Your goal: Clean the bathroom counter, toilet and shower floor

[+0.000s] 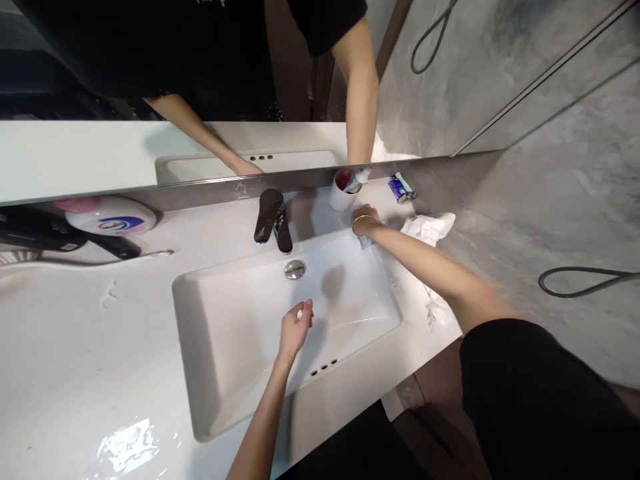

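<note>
Over the white sink (240, 313), my left hand (295, 327) is closed in a fist. A small white thing (299, 314) shows between its thumb and fingers; its kind is too small to tell. At the sink's back right corner, my right hand (369, 219), with a gold bracelet (354, 224) at the wrist, is down at the counter. Its fingers are curled and partly hidden. A pale bluish patch (365, 241), perhaps cloth, shows just below that wrist. Close behind the right hand stands a white cup (342, 197) holding a tube (358, 180).
A dark faucet (273, 220) rises behind the drain (295, 269). A white and pink bottle (113, 217), a black appliance (45, 230) and a white cord (90, 262) lie left. At right are a blue packet (398, 189) and crumpled white cloth (429, 228). A mirror (210, 150) borders the back.
</note>
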Action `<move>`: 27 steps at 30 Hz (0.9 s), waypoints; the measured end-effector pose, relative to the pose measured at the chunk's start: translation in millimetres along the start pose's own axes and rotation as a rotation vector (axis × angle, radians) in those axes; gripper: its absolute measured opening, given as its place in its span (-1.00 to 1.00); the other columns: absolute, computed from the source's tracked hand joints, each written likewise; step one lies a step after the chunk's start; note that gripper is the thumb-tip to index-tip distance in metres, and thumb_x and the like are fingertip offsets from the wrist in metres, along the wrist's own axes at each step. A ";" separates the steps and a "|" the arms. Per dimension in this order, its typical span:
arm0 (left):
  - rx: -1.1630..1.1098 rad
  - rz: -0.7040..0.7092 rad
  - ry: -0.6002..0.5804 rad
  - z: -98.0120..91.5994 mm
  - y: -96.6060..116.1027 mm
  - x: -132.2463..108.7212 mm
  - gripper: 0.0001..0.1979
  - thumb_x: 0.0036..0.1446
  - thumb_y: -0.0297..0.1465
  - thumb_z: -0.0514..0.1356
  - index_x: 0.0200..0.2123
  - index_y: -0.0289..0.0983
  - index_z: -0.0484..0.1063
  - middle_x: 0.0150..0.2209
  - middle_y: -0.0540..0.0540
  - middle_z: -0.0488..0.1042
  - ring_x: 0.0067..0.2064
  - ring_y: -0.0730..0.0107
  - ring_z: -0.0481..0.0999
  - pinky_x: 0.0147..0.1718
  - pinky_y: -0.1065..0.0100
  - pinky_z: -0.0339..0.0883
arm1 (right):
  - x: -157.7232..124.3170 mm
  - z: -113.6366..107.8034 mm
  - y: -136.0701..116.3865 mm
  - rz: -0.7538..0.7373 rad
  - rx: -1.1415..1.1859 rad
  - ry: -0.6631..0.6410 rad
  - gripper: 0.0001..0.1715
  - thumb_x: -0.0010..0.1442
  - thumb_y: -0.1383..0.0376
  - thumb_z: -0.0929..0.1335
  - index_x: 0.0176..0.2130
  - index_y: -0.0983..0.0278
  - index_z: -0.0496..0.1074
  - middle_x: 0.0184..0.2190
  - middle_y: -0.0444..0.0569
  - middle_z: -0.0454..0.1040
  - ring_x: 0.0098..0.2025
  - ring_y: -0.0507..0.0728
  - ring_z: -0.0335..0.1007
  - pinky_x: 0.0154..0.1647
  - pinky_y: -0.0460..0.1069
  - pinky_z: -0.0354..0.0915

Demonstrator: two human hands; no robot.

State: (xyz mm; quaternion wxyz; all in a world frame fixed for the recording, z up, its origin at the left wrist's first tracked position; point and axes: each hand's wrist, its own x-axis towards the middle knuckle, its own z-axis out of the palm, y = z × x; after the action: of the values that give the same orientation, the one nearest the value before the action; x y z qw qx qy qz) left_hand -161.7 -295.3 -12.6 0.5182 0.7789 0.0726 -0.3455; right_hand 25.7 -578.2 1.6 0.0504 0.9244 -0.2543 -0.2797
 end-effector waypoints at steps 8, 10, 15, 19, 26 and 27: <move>0.035 0.009 -0.008 -9.8 -11.4 -11.6 -0.49 0.21 0.02 -0.03 -0.57 -0.23 0.28 -0.66 0.02 0.31 -0.58 0.44 0.24 -0.54 0.42 0.11 | 16.3 34.2 29.9 0.264 0.441 0.396 -0.34 0.26 0.38 0.14 0.31 0.51 0.14 0.34 0.40 0.07 0.39 0.47 -0.11 0.25 0.46 0.00; 0.035 -0.008 -0.014 -9.9 -16.2 -14.0 -0.50 0.21 0.02 -0.02 -0.57 -0.23 0.27 -0.66 0.02 0.31 -0.59 0.45 0.23 -0.55 0.43 0.10 | 17.0 46.6 36.2 0.270 0.515 0.456 -0.31 0.26 0.34 0.14 0.33 0.49 0.12 0.34 0.37 0.07 0.38 0.44 -0.07 0.27 0.44 -0.01; 0.029 -0.008 -0.039 -7.2 -19.5 -19.4 -0.49 0.21 0.01 -0.01 -0.58 -0.24 0.27 -0.65 0.03 0.31 -0.57 0.46 0.25 -0.54 0.44 0.10 | -2.9 65.3 45.1 0.239 0.473 0.485 -0.33 0.27 0.32 0.13 0.32 0.44 0.14 0.36 0.26 0.08 0.37 0.37 -0.03 0.30 0.33 0.01; 0.011 -0.010 -0.059 -3.9 -18.2 -18.5 -0.50 0.21 0.01 0.00 -0.57 -0.24 0.27 -0.65 0.03 0.31 -0.57 0.47 0.25 -0.54 0.44 0.10 | -43.1 84.1 62.1 0.040 0.389 0.443 -0.32 0.26 0.32 0.16 0.33 0.33 0.15 0.37 0.10 0.11 0.37 0.31 -0.02 0.32 0.24 0.05; 0.037 -0.006 -0.090 4.6 -12.3 -14.2 -0.50 0.21 0.02 -0.01 -0.56 -0.24 0.27 -0.65 0.03 0.31 -0.58 0.46 0.25 -0.54 0.43 0.09 | -105.3 117.2 104.9 -0.240 0.349 0.394 -0.32 0.21 0.39 0.18 0.30 0.36 0.22 0.34 0.07 0.18 0.39 0.23 0.00 0.38 0.15 0.03; 0.042 -0.003 -0.097 5.7 -11.1 -14.3 -0.50 0.21 0.03 -0.01 -0.56 -0.24 0.28 -0.65 0.03 0.31 -0.58 0.45 0.25 -0.54 0.43 0.09 | -113.8 121.7 109.9 -0.251 0.348 0.386 -0.32 0.21 0.40 0.17 0.30 0.37 0.23 0.34 0.07 0.18 0.39 0.23 0.01 0.38 0.16 0.04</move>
State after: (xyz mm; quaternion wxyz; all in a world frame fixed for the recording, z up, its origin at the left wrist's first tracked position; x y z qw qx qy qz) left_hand -180.3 -291.6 -13.5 0.5042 0.7719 0.0414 -0.3850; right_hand -170.2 -610.7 -18.6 -0.0964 0.9795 -0.1679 -0.0549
